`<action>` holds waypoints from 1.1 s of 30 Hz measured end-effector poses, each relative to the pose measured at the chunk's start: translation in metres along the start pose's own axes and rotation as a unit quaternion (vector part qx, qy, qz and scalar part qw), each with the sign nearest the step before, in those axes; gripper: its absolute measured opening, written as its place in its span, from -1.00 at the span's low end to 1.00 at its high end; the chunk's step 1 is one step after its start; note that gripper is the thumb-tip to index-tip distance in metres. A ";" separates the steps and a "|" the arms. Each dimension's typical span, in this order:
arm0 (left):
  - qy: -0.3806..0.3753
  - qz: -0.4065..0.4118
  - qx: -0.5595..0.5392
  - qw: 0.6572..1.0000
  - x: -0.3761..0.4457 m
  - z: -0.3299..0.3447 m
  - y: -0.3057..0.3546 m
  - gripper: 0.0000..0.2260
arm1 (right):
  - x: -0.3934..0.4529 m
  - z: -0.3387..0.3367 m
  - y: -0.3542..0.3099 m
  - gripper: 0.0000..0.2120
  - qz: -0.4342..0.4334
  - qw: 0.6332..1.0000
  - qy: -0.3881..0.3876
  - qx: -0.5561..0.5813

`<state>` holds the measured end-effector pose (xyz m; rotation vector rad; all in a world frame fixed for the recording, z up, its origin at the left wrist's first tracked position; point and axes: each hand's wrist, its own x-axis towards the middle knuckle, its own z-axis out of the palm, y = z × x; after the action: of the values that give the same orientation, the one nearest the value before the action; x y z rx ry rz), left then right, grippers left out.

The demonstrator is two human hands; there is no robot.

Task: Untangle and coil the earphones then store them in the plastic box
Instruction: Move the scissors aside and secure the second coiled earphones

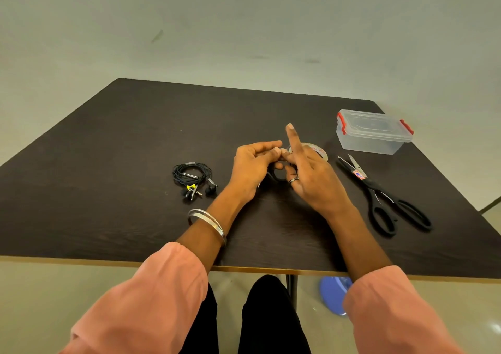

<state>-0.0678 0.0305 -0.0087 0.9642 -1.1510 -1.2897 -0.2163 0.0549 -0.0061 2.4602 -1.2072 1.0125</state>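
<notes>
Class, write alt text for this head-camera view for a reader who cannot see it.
Both hands, left hand and right hand, pinch a small coil of black cable above a dark table. Coiled earphones lie left; a closed plastic box, tape roll and scissors lie right.

Dark wood-grain table (pixel 108 164) with a coiled pair of black earphones (pixel 193 177) left of middle, a roll of tape (pixel 317 149) near center, black scissors (pixel 385 199) on the right, and a closed clear plastic box (pixel 372 131) with red clips back right.
</notes>
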 end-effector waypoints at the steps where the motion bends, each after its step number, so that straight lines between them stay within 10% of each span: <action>1: 0.007 0.000 -0.001 1.000 0.000 0.001 0.000 -0.81 | 0.000 -0.001 0.000 -0.29 0.001 1.000 0.000 0.008; 12: 0.030 0.042 0.061 0.997 0.001 0.004 0.002 -0.71 | -0.002 -0.013 0.010 -0.83 0.138 0.967 0.188 0.101; 33: -0.033 0.177 0.289 0.940 -0.003 0.001 0.000 -0.74 | 0.000 0.004 0.016 -0.81 0.126 0.990 -0.032 0.060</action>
<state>-0.0689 0.0335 -0.0092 1.0668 -1.7202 -0.7033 -0.2264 0.0428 -0.0104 2.4933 -1.5531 1.1066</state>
